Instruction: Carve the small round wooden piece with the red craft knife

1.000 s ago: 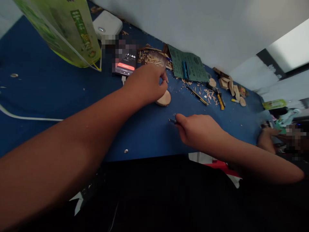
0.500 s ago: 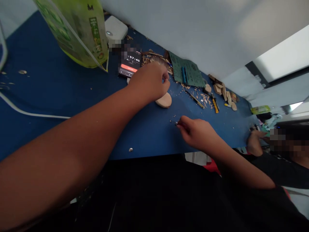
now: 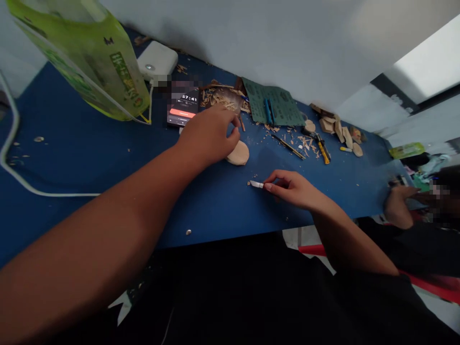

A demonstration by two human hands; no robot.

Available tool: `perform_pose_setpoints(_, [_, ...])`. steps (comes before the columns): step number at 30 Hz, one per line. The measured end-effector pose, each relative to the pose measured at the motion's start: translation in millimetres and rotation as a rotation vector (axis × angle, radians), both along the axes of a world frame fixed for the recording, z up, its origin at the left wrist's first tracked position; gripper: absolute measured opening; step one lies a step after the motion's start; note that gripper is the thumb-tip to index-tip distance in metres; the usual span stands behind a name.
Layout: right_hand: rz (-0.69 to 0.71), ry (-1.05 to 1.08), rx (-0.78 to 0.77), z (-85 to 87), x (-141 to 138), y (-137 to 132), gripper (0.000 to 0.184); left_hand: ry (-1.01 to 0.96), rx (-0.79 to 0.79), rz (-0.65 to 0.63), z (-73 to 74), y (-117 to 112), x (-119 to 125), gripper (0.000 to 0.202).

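My right hand (image 3: 293,188) is closed round a small carving knife, and its short pale blade (image 3: 256,184) points left, low over the blue table. Just off the blade's tip lies a tiny wood chip (image 3: 248,183). My left hand (image 3: 212,132) hovers palm down near a heap of wood shavings (image 3: 224,98), its fingers curled and a gap showing between thumb and forefinger. Nothing is visible in that gap. Partly under this hand lies a round, flat wooden disc (image 3: 238,154).
A phone with a running timer (image 3: 184,103), a white power bank (image 3: 158,60) and a green bag (image 3: 118,72) stand left. Beyond are a green sheet (image 3: 276,103), a yellow-handled cutter (image 3: 323,151) and wood blocks (image 3: 336,129). Another person's arm (image 3: 398,206) is at right.
My left hand's thumb and forefinger have parted slightly. The right hand has turned, so the knife blade shows more fully. The whole view has shifted a little.
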State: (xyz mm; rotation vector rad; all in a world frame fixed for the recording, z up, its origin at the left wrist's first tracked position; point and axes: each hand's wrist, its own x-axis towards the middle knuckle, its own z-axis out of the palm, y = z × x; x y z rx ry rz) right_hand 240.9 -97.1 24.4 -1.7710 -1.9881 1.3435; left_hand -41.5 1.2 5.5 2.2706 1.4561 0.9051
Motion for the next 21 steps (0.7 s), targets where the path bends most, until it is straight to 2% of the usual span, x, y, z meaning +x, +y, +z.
perform_pose_setpoints(3, [-0.014,0.033,0.099,5.0,9.7,8.8,0.039,-0.011,0.011,-0.034,-1.2,1.9,-0.4,0.026])
perform_pose_setpoints(6, [-0.004,0.052,0.172,7.7,13.1,21.5,0.039,0.007,0.049,-0.128,-3.4,1.9,0.5,0.027])
perform_pose_setpoints(8, [-0.048,0.099,0.24,5.1,12.8,31.8,0.039,0.08,0.067,-0.231,-2.8,-0.6,1.4,0.025])
perform_pose_setpoints(12, [-0.245,0.243,0.416,-11.1,12.3,50.2,0.042,0.293,-0.007,-0.521,3.3,-11.0,4.4,0.017])
perform_pose_setpoints(15, [-0.278,0.316,0.442,-24.2,13.8,56.5,0.045,0.341,-0.047,-0.672,5.3,-18.7,8.5,0.012])
perform_pose_setpoints(21, [-0.221,0.311,0.426,-30.8,20.5,50.6,0.037,0.361,-0.095,-0.73,0.5,-22.8,15.4,0.013])
